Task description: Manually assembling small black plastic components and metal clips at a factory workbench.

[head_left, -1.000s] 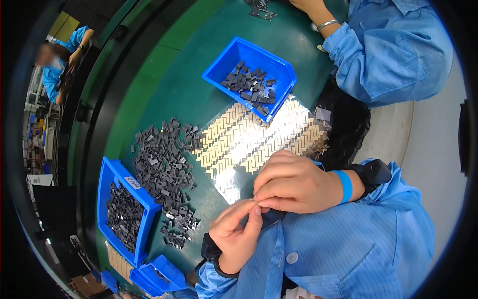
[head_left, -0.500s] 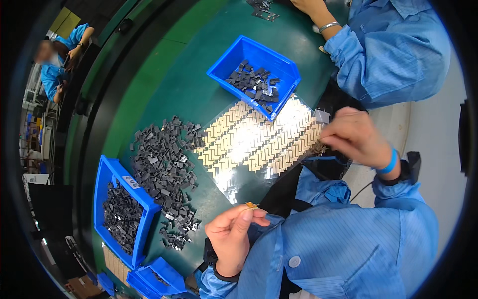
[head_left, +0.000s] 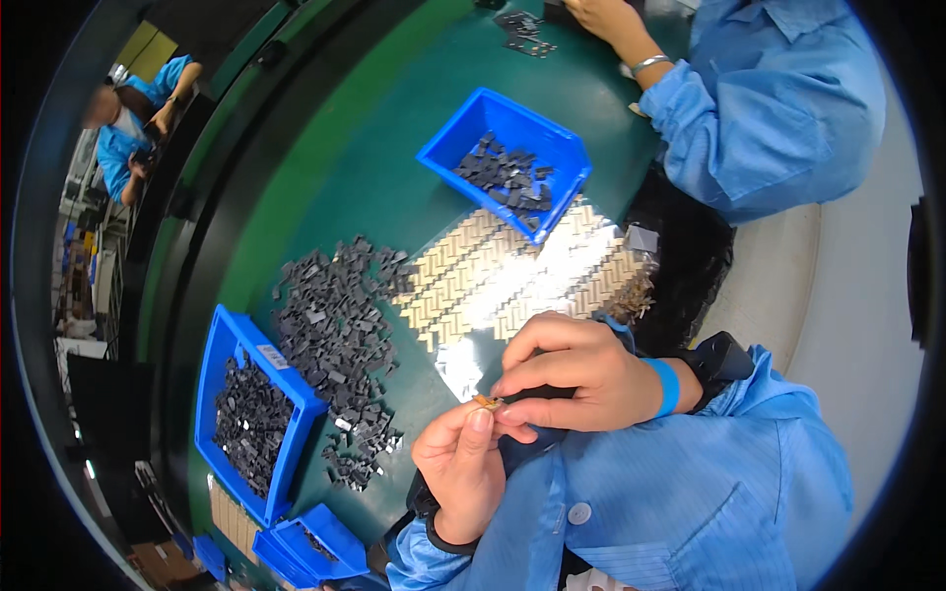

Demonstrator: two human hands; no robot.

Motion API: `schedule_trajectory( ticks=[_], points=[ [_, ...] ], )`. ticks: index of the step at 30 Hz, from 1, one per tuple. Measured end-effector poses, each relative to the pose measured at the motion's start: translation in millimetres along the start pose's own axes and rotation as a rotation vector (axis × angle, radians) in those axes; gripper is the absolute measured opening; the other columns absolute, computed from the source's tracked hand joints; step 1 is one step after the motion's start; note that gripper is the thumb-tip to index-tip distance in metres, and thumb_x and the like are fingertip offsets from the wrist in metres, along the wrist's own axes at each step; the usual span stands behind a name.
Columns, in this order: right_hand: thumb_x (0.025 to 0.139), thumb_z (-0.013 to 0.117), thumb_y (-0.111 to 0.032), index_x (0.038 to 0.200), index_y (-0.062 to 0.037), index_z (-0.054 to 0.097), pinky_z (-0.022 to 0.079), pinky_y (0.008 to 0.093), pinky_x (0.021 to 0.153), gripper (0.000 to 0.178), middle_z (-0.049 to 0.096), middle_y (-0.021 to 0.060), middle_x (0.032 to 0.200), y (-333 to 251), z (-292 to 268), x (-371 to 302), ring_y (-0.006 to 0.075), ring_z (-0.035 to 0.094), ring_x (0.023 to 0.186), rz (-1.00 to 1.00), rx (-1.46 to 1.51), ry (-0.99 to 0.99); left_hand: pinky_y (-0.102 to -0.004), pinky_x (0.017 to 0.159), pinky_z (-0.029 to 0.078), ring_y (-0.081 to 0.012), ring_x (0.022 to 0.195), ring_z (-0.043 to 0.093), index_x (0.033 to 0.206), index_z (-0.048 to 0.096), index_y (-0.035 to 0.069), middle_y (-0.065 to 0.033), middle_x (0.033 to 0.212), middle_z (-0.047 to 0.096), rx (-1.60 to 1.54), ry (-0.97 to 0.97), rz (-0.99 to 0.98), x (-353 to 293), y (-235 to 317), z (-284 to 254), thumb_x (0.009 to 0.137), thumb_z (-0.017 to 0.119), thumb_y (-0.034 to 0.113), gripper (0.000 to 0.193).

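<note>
My left hand [head_left: 458, 471] is closed, pinching a small gold-coloured piece [head_left: 487, 402] between thumb and fingers above the table's near edge. My right hand [head_left: 583, 376] meets it from the right, fingertips drawn together at the piece's end; whatever they grip is too small to make out. Just beyond the hands lies a sheet of small gold-coloured strips [head_left: 458, 276], set in slanting zigzag rows and shining with glare. A loose heap of small dark grey blocks [head_left: 340, 320] spreads to the left of the sheet.
A blue bin [head_left: 567, 177] with dark blocks overlaps the sheet's far edge. Another blue bin [head_left: 307, 389] of dark blocks stands left, with a smaller blue bin [head_left: 335, 542] below. A black bag [head_left: 685, 261] hangs right. A co-worker's sleeve [head_left: 769, 118] is at the far right.
My right hand has come from the sheet's right edge, down and left, to meet my left hand at the gold-coloured piece. My left hand still pinches that piece.
</note>
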State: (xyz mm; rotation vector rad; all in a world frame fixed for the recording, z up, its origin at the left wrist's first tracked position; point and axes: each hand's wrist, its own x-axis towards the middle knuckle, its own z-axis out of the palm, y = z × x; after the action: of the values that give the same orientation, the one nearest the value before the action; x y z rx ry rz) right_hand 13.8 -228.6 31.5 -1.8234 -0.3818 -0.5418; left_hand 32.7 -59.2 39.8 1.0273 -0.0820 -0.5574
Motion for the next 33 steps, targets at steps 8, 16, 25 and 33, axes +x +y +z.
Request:
schedule_trajectory(
  ticks=[8,16,25,33],
  points=[
    [0.075,0.066,-0.008,0.086,-0.0018,0.062,0.045,0.0298,0.062,0.013,0.055,0.0081,0.084,6,13,8,0.0198,0.056,0.072,0.125,0.222,-0.055,-0.0305,0.059,0.052,-0.0218,0.063,0.06,0.09,0.058,-0.009,-0.0172,0.076,0.062,0.267,0.082,0.099,-3,-1,-3,0.09,0.053,0.012,0.022],
    [0.076,0.065,-0.007,0.085,-0.0014,0.062,0.045,0.0286,0.063,0.011,0.056,0.0092,0.084,12,15,9,0.0203,0.057,0.073,0.128,0.254,-0.032,-0.0301,0.062,0.052,-0.0205,0.065,0.061,0.092,0.059,-0.009,-0.0176,0.08,0.063,0.197,0.059,0.13,6,-2,-9,0.089,0.054,0.012,0.021],
    [0.079,0.065,-0.009,0.083,-0.0015,0.062,0.043,0.0295,0.062,0.008,0.057,0.0082,0.084,19,11,13,0.0202,0.055,0.072,0.085,0.159,-0.141,-0.0321,0.083,0.048,-0.022,0.09,0.059,0.094,0.061,-0.008,-0.0201,0.102,0.059,0.414,0.121,0.277,12,-2,-15,0.083,0.059,0.003,0.016],
    [0.079,0.063,-0.012,0.085,-0.0038,0.063,0.045,0.0306,0.063,0.01,0.059,0.0073,0.081,16,15,10,0.0216,0.058,0.074,0.203,0.23,-0.087,-0.0351,0.092,0.04,-0.0241,0.104,0.053,0.092,0.066,-0.005,-0.0199,0.113,0.055,0.387,0.172,0.346,17,-7,-11,0.081,0.062,0.003,0.014]
  ],
)
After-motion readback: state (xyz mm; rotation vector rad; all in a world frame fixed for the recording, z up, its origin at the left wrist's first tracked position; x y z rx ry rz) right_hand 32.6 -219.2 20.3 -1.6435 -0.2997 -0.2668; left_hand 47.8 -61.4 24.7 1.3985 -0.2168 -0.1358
